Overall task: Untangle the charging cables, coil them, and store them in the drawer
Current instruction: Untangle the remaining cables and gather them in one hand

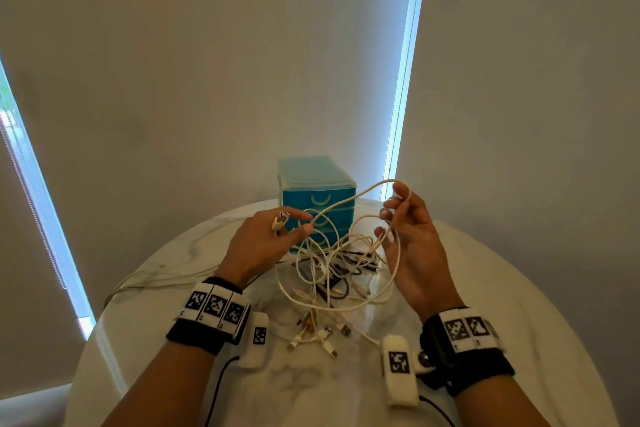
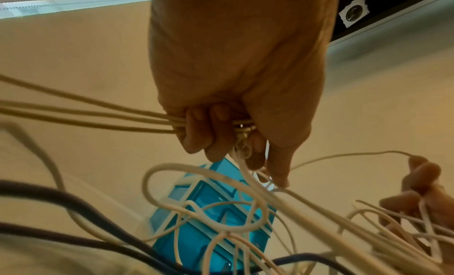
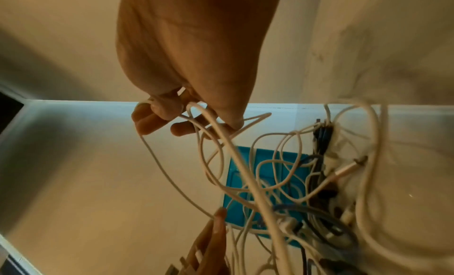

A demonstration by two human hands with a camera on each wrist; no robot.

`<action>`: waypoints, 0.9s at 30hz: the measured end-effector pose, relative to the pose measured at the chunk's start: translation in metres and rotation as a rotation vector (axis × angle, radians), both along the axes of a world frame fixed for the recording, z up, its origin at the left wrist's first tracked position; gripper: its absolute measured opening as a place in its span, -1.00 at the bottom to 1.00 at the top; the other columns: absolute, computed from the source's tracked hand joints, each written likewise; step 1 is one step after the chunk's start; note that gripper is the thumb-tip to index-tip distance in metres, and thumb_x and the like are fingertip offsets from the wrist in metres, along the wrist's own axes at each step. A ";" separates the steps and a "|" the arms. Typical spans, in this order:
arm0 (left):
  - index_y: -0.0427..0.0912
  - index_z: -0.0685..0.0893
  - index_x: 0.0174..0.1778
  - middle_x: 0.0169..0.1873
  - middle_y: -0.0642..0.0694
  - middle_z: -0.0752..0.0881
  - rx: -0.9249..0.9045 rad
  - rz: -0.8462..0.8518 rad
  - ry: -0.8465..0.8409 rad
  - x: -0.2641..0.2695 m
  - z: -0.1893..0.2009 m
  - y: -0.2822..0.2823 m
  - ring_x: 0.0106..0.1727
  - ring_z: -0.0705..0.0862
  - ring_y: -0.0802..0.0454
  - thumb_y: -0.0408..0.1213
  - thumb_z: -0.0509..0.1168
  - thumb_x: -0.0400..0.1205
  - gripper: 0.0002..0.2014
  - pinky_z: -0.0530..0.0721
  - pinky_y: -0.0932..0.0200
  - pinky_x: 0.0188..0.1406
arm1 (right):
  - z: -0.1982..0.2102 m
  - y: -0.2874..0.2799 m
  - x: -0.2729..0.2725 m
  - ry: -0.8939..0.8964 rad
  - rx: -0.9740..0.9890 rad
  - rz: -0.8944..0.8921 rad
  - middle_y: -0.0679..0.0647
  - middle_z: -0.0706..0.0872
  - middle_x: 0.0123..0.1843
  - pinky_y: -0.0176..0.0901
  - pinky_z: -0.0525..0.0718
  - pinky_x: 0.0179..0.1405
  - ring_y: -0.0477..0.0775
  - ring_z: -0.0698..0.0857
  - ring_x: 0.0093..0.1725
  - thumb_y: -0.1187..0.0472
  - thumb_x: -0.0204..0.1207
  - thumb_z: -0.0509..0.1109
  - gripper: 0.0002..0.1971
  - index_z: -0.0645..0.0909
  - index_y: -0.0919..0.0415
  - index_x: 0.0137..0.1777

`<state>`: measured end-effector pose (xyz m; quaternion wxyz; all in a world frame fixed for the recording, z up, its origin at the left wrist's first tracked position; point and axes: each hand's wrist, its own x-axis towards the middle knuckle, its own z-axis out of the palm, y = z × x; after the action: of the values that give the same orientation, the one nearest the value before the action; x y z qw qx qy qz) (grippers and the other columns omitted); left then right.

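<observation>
A tangle of white, cream and dark charging cables (image 1: 325,274) lies mid-table before a small blue drawer unit (image 1: 317,198), whose drawers are closed. My left hand (image 1: 302,222) is raised over the pile. It grips several cream strands (image 2: 123,119) in its curled fingers, and a metal plug (image 1: 281,220) sticks up by the index finger. My right hand (image 1: 391,215) is lifted at the right and pinches a cream cable (image 3: 221,135). That cable's loop (image 1: 349,199) arcs between both hands. Loose plug ends (image 1: 322,336) lie fanned out nearer me.
The round white marble table (image 1: 502,288) ends just behind the drawer unit, with a blind-covered wall beyond. A thin pale cable (image 1: 166,274) trails off the table's left edge. Bare tabletop shows at the left and right of the pile.
</observation>
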<state>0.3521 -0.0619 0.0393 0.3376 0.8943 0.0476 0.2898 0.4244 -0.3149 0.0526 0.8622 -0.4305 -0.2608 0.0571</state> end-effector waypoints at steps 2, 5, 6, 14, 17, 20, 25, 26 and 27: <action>0.42 0.78 0.30 -0.45 0.10 0.69 -0.002 -0.068 0.019 -0.001 0.000 -0.007 -0.40 0.63 0.27 0.34 0.47 0.62 -0.66 0.56 0.14 -0.30 | -0.002 0.006 -0.006 -0.002 -0.008 0.048 -0.06 0.77 0.04 -0.10 0.66 0.15 -0.07 0.71 0.06 0.21 0.88 0.23 -0.65 0.86 -0.12 0.25; 0.39 0.86 0.14 -0.30 0.26 0.82 -0.015 -0.070 0.025 -0.002 0.001 -0.007 -0.25 0.75 0.36 0.34 0.42 0.67 -0.75 0.76 0.07 -0.10 | 0.000 0.008 -0.010 0.002 -0.052 0.163 0.06 0.74 -0.02 -0.10 0.67 0.10 -0.01 0.71 0.00 0.27 0.88 0.21 -0.63 0.86 0.00 0.34; 0.36 0.88 0.08 -0.23 0.28 0.86 -0.046 -0.039 -0.007 -0.003 0.002 -0.005 -0.17 0.80 0.33 0.32 0.40 0.69 -0.77 0.82 -0.02 0.01 | 0.000 0.007 -0.010 0.003 -0.113 0.187 0.11 0.72 -0.08 -0.06 0.64 0.07 0.03 0.68 -0.06 0.25 0.85 0.23 -0.66 0.86 0.11 0.33; 0.46 0.91 0.05 -0.20 0.28 0.91 -0.052 0.013 -0.106 0.001 -0.001 -0.005 -0.11 0.85 0.26 0.50 0.41 0.54 -0.66 0.84 -0.13 0.00 | -0.005 0.002 -0.006 -0.192 -1.033 -0.293 -0.08 0.94 -0.22 0.17 0.81 0.30 -0.03 0.90 -0.04 0.03 0.79 0.31 -0.68 0.90 0.03 -0.01; 0.48 0.90 0.06 -0.18 0.29 0.90 0.028 0.026 -0.069 0.007 -0.002 -0.005 -0.13 0.84 0.30 0.69 0.27 0.45 -0.46 0.85 -0.11 -0.04 | 0.007 0.012 -0.022 -0.311 -0.889 -0.301 -0.13 0.92 -0.17 -0.16 0.78 0.04 -0.20 0.88 -0.11 -0.37 0.78 0.23 -0.52 0.84 -0.06 0.06; 0.46 0.90 0.05 -0.19 0.27 0.90 0.040 0.022 -0.055 0.006 -0.001 -0.009 -0.14 0.83 0.29 0.66 0.26 0.45 -0.47 0.83 -0.08 -0.06 | 0.000 0.028 -0.035 -0.523 -0.943 -0.163 -0.09 0.86 -0.22 -0.28 0.72 -0.10 -0.21 0.83 -0.20 -0.28 0.79 0.30 -0.60 0.81 -0.02 0.07; 0.34 0.89 0.13 -0.39 0.25 0.81 -0.027 0.087 -0.056 0.001 0.001 -0.006 -0.33 0.75 0.32 0.28 0.51 0.62 -0.76 0.64 0.13 -0.24 | 0.008 0.016 -0.020 -0.330 -0.292 -0.206 0.16 0.72 -0.15 -0.25 0.65 0.00 -0.04 0.65 -0.14 0.13 0.92 0.24 -0.71 0.78 0.18 0.16; 0.33 0.89 0.08 -0.36 0.24 0.84 -0.064 0.096 -0.055 0.002 0.001 -0.005 -0.30 0.77 0.30 0.24 0.50 0.65 -0.81 0.69 0.10 -0.21 | 0.009 0.013 -0.016 -0.272 -0.186 -0.173 0.09 0.75 -0.10 -0.18 0.61 0.04 -0.04 0.65 -0.11 0.16 0.91 0.25 -0.74 0.78 0.15 0.16; 0.33 0.90 0.03 -0.34 0.22 0.85 -0.081 0.102 -0.056 0.002 0.000 -0.004 -0.28 0.78 0.28 0.24 0.48 0.67 -0.84 0.70 0.09 -0.18 | 0.009 0.011 -0.013 -0.206 -0.107 -0.130 0.03 0.76 -0.07 -0.13 0.57 0.04 -0.04 0.64 -0.11 0.18 0.88 0.26 -0.77 0.77 0.11 0.14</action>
<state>0.3540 -0.0657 0.0396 0.3595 0.8678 0.0955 0.3295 0.4116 -0.3041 0.0614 0.8084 -0.4956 -0.3162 -0.0296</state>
